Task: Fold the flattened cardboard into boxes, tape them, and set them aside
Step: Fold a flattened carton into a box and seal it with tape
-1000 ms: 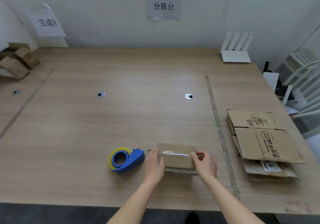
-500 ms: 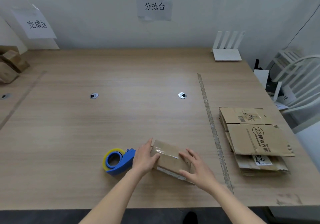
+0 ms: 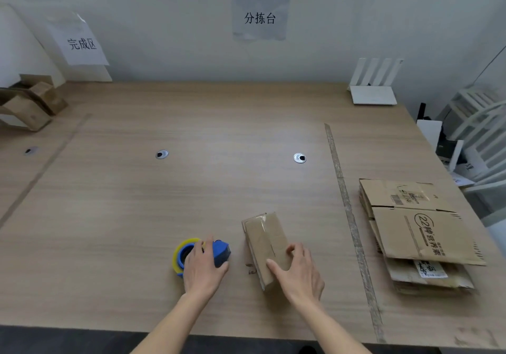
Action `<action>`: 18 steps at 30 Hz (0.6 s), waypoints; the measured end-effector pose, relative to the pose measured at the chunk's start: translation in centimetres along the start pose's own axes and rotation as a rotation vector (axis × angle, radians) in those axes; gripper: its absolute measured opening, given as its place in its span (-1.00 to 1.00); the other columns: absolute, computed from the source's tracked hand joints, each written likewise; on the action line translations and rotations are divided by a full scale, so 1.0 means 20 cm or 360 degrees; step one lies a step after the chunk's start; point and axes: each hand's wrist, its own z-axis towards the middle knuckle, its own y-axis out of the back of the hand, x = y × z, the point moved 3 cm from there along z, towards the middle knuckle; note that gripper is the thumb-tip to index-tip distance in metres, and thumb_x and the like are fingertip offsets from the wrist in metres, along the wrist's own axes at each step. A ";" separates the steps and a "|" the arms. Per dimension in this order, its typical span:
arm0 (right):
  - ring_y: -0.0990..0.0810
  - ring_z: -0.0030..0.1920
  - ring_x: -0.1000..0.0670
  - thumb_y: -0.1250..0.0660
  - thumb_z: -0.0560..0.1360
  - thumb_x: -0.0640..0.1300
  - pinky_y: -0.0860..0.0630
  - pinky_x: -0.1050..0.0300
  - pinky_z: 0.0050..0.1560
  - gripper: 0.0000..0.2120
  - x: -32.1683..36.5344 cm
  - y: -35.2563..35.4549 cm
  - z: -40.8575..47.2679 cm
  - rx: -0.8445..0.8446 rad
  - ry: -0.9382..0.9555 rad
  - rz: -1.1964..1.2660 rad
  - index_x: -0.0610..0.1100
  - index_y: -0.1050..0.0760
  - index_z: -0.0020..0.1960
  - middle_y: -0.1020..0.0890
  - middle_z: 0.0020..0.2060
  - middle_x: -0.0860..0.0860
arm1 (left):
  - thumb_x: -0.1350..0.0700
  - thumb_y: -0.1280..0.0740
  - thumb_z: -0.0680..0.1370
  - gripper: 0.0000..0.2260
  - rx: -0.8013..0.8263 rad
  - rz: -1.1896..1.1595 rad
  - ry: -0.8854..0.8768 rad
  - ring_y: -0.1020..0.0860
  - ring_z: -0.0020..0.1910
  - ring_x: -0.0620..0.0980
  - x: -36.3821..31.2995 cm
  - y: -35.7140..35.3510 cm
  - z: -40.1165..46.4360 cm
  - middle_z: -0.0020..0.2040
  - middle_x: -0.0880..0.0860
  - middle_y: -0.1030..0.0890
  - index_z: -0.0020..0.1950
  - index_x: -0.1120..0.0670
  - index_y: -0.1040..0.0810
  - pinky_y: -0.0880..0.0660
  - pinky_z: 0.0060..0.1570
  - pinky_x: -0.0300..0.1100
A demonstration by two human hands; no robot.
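Note:
A small folded cardboard box [image 3: 264, 240] lies on the wooden table near the front, long axis pointing away from me, with clear tape along its top seam. My right hand [image 3: 299, 275] grips its near end, thumb on the left side and fingers over the top. My left hand [image 3: 204, 267] lies on the blue tape dispenser [image 3: 220, 252] with its yellow-rimmed roll, fingers curled over it. A stack of flattened cardboard [image 3: 419, 233] lies at the right.
Finished boxes [image 3: 30, 104] sit at the far left under a paper sign. A strip of tape [image 3: 349, 216] runs front to back on the table, left of the flat stack. A white router [image 3: 373, 93] stands at the back right; white chairs [image 3: 482, 134] crowd the right edge.
The box has been turned from crosswise to pointing away from me. My left hand left the box and moved left onto the tape dispenser. My right hand stayed on the box.

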 end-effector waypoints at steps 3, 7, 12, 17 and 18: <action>-0.57 0.00 0.07 -0.26 0.37 0.52 -0.48 0.11 -0.13 -0.46 0.00 0.01 0.03 0.0134 0.0071 -0.0028 0.14 -0.31 0.08 -0.48 0.03 0.20 | -0.33 -0.33 0.50 -0.13 0.0195 0.0105 0.0099 -0.50 0.25 0.05 0.09 -0.05 0.03 0.39 0.06 -0.41 0.65 -0.05 0.02 -0.47 0.21 -0.09; -0.54 -0.08 0.15 -0.20 0.49 0.44 -0.58 0.09 -0.07 -0.61 -0.03 0.02 0.04 0.0215 0.0199 0.0037 0.12 -0.39 -0.03 -0.50 -0.04 0.20 | -0.33 -0.26 0.56 -0.20 0.0243 0.0108 0.0098 -0.56 0.15 0.03 0.15 -0.10 0.06 0.26 0.01 -0.52 0.65 -0.07 0.03 -0.49 0.09 -0.11; -0.51 -0.09 0.20 -0.20 0.58 0.30 -0.56 0.12 -0.15 -0.74 -0.03 0.08 0.05 0.0012 0.0261 0.0120 0.13 -0.40 -0.02 -0.47 0.00 0.22 | -0.13 -0.28 0.57 -0.46 0.0262 -0.0051 0.0101 -0.56 0.11 0.09 0.20 -0.07 0.10 0.16 0.02 -0.52 0.54 -0.09 -0.28 -0.52 0.03 -0.07; -0.52 0.10 0.20 -0.28 0.61 0.09 -0.54 0.13 0.02 -0.88 0.15 0.11 0.08 0.0002 0.0509 0.0446 0.12 -0.50 0.12 -0.51 0.08 0.24 | -0.36 -0.37 0.36 -0.62 0.0231 -0.0751 0.0010 -0.59 -0.10 -0.26 0.21 0.12 0.08 -0.04 -0.27 -0.62 0.13 -0.35 -0.44 -0.54 -0.10 -0.13; -0.53 0.17 0.19 -0.28 0.62 0.06 -0.52 0.15 0.12 -0.84 0.21 0.10 0.10 0.0163 0.0510 0.0577 0.12 -0.50 0.19 -0.53 0.13 0.23 | -0.40 -0.41 0.35 -0.56 0.0271 -0.0835 -0.0056 -0.60 -0.11 -0.27 0.19 0.17 0.08 -0.04 -0.29 -0.63 0.17 -0.35 -0.47 -0.55 -0.13 -0.16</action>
